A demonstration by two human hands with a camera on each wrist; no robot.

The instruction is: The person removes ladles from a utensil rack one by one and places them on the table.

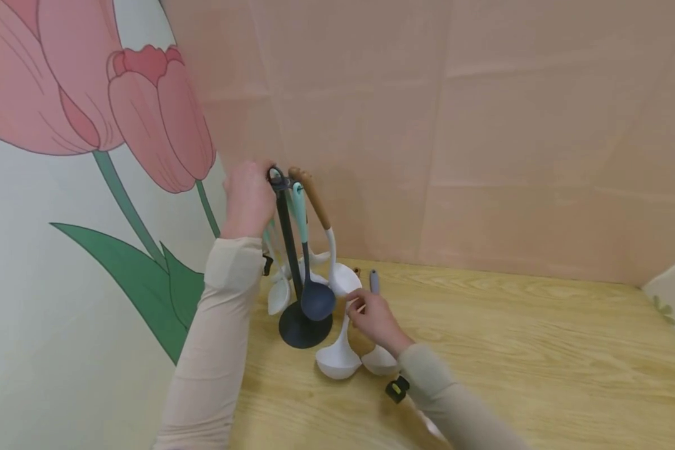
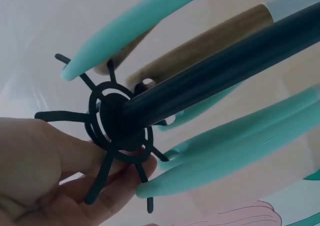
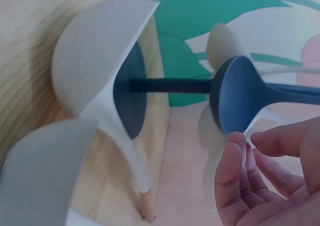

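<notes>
My left hand grips the top of a black utensil stand, fingers tucked behind its hook wheel in the left wrist view. Utensils with teal handles and brown handles hang from the hooks. Among them are a dark blue ladle and a white ladle with a brown handle. Close by the bowls of these two is my right hand. Its fingers are bent, with a small gap between thumb and fingertips and nothing visible there; whether they touch a bowl I cannot tell.
Two white ladles lie on the wooden table, one in front of the stand's round base, the other to its right. A grey handle shows behind my right hand. A tulip-printed wall rises at left, a pink cloth backdrop behind.
</notes>
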